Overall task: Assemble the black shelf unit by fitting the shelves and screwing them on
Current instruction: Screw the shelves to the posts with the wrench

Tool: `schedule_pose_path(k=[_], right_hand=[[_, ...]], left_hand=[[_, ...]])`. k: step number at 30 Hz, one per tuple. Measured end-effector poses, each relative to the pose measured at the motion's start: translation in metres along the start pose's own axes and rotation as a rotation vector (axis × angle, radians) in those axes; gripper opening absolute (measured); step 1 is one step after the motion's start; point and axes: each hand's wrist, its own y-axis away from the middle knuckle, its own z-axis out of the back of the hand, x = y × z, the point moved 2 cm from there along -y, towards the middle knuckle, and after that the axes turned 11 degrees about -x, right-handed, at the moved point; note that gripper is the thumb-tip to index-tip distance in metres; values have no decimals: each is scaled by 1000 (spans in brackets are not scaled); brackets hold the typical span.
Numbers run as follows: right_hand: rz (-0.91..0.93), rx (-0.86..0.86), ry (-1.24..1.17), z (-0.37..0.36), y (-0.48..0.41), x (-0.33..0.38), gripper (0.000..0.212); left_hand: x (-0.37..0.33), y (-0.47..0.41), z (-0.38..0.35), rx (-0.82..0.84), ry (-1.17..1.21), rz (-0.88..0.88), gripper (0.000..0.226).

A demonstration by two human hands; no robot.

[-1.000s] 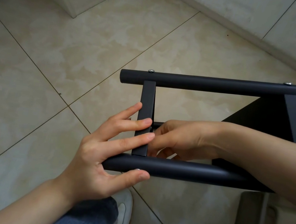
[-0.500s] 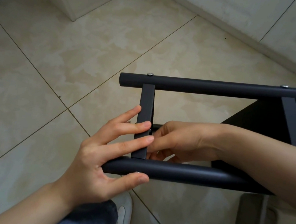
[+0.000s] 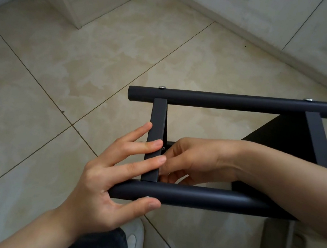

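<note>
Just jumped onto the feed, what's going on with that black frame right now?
A person is working on a black metal shelf frame. The left hand steadies it, with straight fingers laid across the flat black crossbar and the thumb against the near round black tube. The right hand reaches in behind that crossbar, fingertips curled at a small silver screw. Whether they actually grip it is hidden.
</note>
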Motion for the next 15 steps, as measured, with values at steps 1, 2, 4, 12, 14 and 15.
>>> schedule_pose_path(k=[1, 2, 4, 12, 14, 15], right_hand=[[-3, 1, 2, 0, 0, 0, 25], [-8, 2, 1, -1, -1, 0, 26], [-17, 6, 0, -1, -1, -1, 27], [39, 77, -44, 1, 1, -1, 21], [46, 94, -59, 1, 1, -1, 19], [47, 99, -67, 1, 0, -2, 18]], left_hand=[[0, 0, 0, -1, -1, -1, 49], [0, 0, 0, -1, -3, -2, 49], [0, 0, 0, -1, -9, -1, 50], [1, 0, 0, -7, -4, -5, 50], [1, 0, 0, -4, -3, -4, 50], [2, 0, 0, -2, 0, -2, 50]])
